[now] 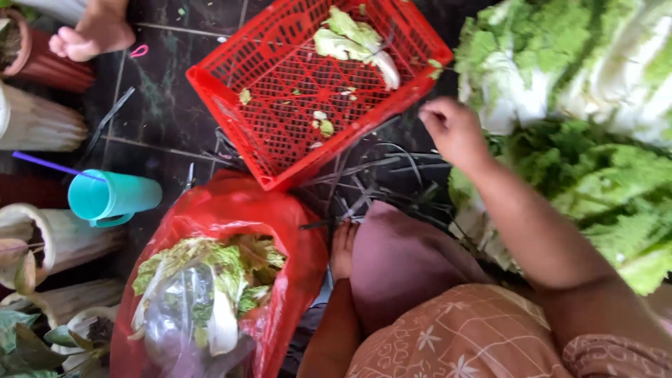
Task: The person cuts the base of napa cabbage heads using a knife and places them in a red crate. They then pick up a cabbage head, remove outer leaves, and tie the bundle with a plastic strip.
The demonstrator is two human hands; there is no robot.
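Looking down (head view): I'm sitting low on the dark tiled floor (168, 112) with greens all round me.
Right hand (455, 129): reaching out past the corner of the red crate (231, 94), right at the edge of the cabbage pile (581, 126). Fingers are curled into a loose fist, and honestly I can't tell if that grip has anything in it.
Left hand (343, 248): down low by my knee, fingers flat and pointing away from me, grip around nothing, just beside the red plastic bag (280, 217).
Cabbage pile: big napa heads stacked on my right, filling that whole side.
Red crate: tilted on the floor in front of me, mostly bare, with a few loose cabbage leaves (353, 42) at the far end and small scraps on the mesh.
Red plastic bag: open at my left, stuffed with leaf trimmings (210, 280) and some clear plastic.
Floor bits: dark strips scattered between crate and knee.
Off to the left: a teal cup (112, 197) with a purple straw (49, 165), some pots, and another person's bare foot (94, 35) at the top.
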